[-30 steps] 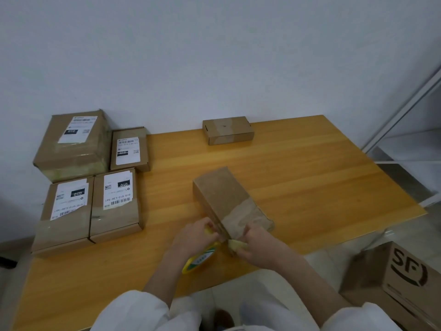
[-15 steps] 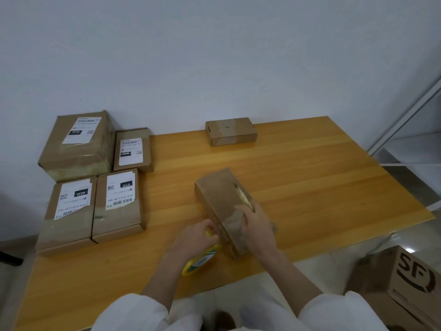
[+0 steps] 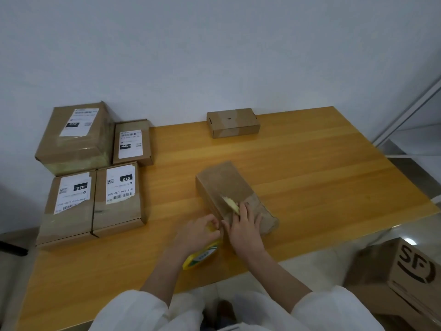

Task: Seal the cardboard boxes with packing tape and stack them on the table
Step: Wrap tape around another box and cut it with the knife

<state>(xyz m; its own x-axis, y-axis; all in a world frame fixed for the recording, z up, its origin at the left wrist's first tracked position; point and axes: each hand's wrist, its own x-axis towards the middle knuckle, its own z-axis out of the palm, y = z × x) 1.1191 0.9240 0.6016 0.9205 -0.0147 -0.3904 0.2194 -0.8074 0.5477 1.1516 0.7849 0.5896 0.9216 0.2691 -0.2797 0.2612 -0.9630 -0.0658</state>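
A plain brown cardboard box (image 3: 224,185) lies at an angle in the middle of the wooden table (image 3: 310,168). Clear packing tape covers its near end. My right hand (image 3: 245,225) lies on top of that near end, fingers spread flat, with a small yellowish tape end at the fingertips. My left hand (image 3: 199,231) grips a yellow tape roll (image 3: 202,255) beside the box's near left corner; the fingers hide most of the roll.
Labelled boxes sit at the table's left: a tall one (image 3: 76,137), a small one (image 3: 132,142) and two flat ones (image 3: 93,199) side by side. A small plain box (image 3: 232,123) stands by the wall. An SF-marked carton (image 3: 403,278) stands on the floor, right.
My right hand drew the tape end from the box's near edge up over its top and now lies flat on the taped end. My left hand stayed on the roll.
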